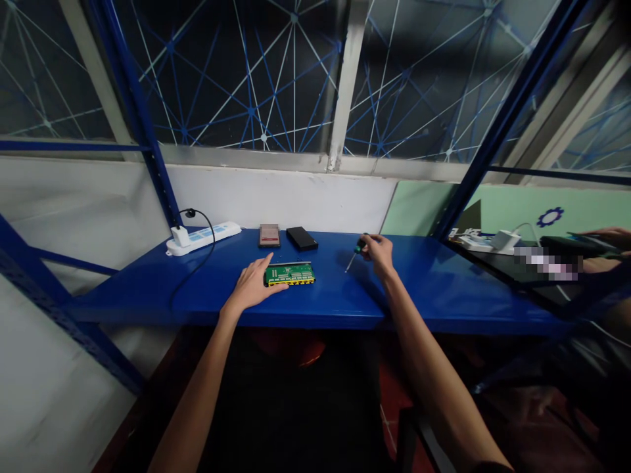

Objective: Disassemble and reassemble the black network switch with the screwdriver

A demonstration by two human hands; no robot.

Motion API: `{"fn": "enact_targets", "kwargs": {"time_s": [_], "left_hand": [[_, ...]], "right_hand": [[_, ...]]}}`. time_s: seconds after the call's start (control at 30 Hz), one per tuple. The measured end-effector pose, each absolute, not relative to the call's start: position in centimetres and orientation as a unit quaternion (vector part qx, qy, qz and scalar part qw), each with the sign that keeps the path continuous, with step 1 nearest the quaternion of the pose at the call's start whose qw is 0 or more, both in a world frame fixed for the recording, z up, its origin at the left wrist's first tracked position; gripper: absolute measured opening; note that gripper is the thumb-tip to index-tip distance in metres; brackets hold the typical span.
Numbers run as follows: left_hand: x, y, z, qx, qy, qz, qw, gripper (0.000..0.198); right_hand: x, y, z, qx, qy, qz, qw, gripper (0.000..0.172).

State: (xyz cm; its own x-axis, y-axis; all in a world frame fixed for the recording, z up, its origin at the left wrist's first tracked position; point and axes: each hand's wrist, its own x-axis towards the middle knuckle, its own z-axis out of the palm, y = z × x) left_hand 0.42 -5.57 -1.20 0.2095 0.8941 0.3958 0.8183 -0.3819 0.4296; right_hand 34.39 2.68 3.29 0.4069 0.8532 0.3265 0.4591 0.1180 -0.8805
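the green circuit board (pixel 290 273) lies on the blue bench (pixel 345 302), its long axis running left to right, with the screwdriver (pixel 358 249) off to its right and well apart from it. the left hand (pixel 250 285) is the nearer one, at the board's left end: it is spread open, thumb along the near, yellow edge and fingers toward the far left corner, seeming to steady the board rather than clasp it. the right hand (pixel 378 253) is closed round the screwdriver's handle, the shaft slanting down and leftward; whether its tip meets the bench i cannot tell. a black box (pixel 302 238) lies just beyond the board.
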Motion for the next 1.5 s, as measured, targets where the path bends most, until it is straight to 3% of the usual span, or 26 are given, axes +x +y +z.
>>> {"fn": "enact_targets", "kwargs": {"time_s": [0.1,0.2,0.6,1.17,1.33,1.5], "left_hand": [[0.5,-5.7,-0.8,0.773,0.554,0.299,0.07,0.091],[0.6,-5.7,-0.6,0.77,0.558,0.297,0.088,0.088],[0.7,-5.5,-1.0,0.777,0.558,0.286,0.053,0.092],[0.6,-5.2,-1.4,0.781,0.554,0.287,0.041,0.088],[0.5,-5.2,-1.3,0.767,0.549,0.328,0.054,0.076],[0.2,-4.8,-1.3,0.724,0.543,0.425,0.022,0.051]], "right_hand": [[30.9,4.4,4.2,-0.51,-0.437,0.306,0.675,0.031],[27.1,5.5,4.5,-0.442,-0.431,0.361,0.699,0.039],[21.6,1.9,3.1,-0.358,-0.634,0.266,0.632,0.039],[21.3,2.1,3.0,-0.364,-0.635,0.265,0.628,0.037],[21.6,2.0,3.4,-0.352,-0.608,0.294,0.648,0.039],[21.7,1.9,4.0,-0.321,-0.559,0.365,0.672,0.044]]}}
